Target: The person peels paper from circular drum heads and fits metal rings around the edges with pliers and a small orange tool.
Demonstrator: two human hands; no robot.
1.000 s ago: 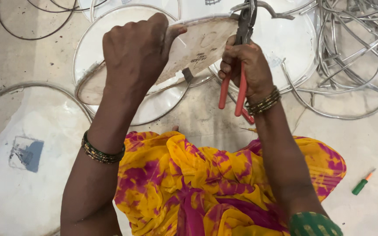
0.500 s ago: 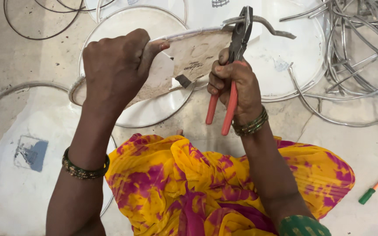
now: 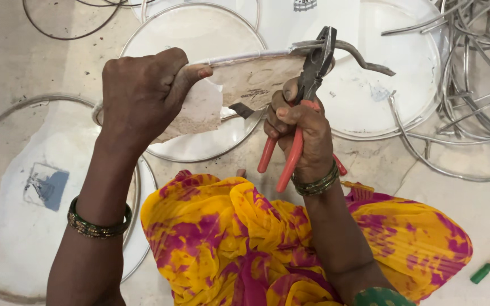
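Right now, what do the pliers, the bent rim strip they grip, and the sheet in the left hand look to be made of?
Pliers: dark dull metal jaws, handles sleeved in red-orange, probably plastic or rubber. Rim strip: grey metal, judging by its sheen and held bend. Sheet in the left hand: matte, off-white, stained; possibly skin or stiff paper, unclear.

Pliers (image 3: 313, 73) on metal-rimmed disc (image 3: 250, 85)

You have one view only, from the camera on your head, looking almost straight down. It sits close over your left hand (image 3: 143, 93) and right hand (image 3: 301, 133), with your lap at the bottom edge and the floor (image 3: 18, 62) filling the frame's top.
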